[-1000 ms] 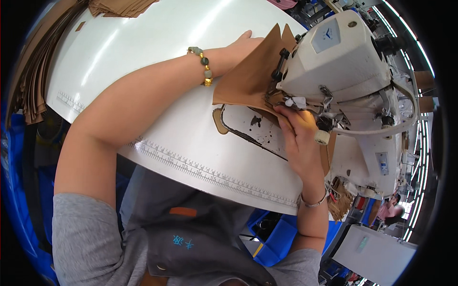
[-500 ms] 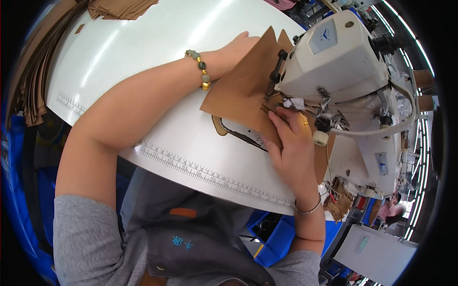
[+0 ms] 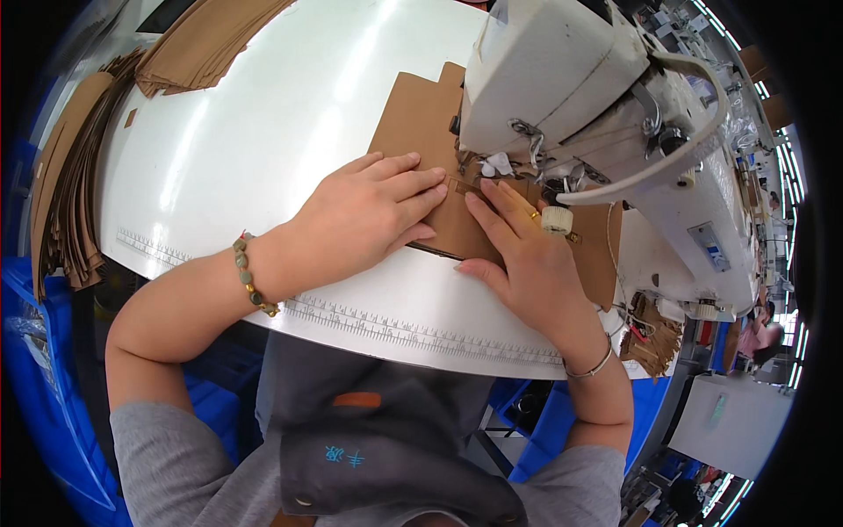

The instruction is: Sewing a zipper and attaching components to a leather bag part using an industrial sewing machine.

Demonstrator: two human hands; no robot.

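A brown fabric piece [image 3: 414, 119] lies on the white table under the head of a white sewing machine [image 3: 562, 79]. A small slit-like opening or strip shows in it close to the needle area. My left hand [image 3: 364, 211] rests flat with its fingertips on the fabric, left of the needle area. Fingers stretched out, my right hand [image 3: 531, 263] presses on the fabric just right of that, its thumb toward the table's front edge. The needle itself is hidden behind the machine head. Both hands are open.
Stacks of brown fabric pieces [image 3: 198, 44] lie at the far left, and more brown pieces [image 3: 75, 167] hang over the left edge. A printed ruler [image 3: 421, 338] runs along the table's front edge. Brown scraps [image 3: 652, 338] sit at the right; blue bins [image 3: 549, 430] stand below.
My left hand has come from behind the raised fabric down onto its near left part. The fabric, previously lifted and folded up, now lies flat and turned. My right hand stays beside the needle area.
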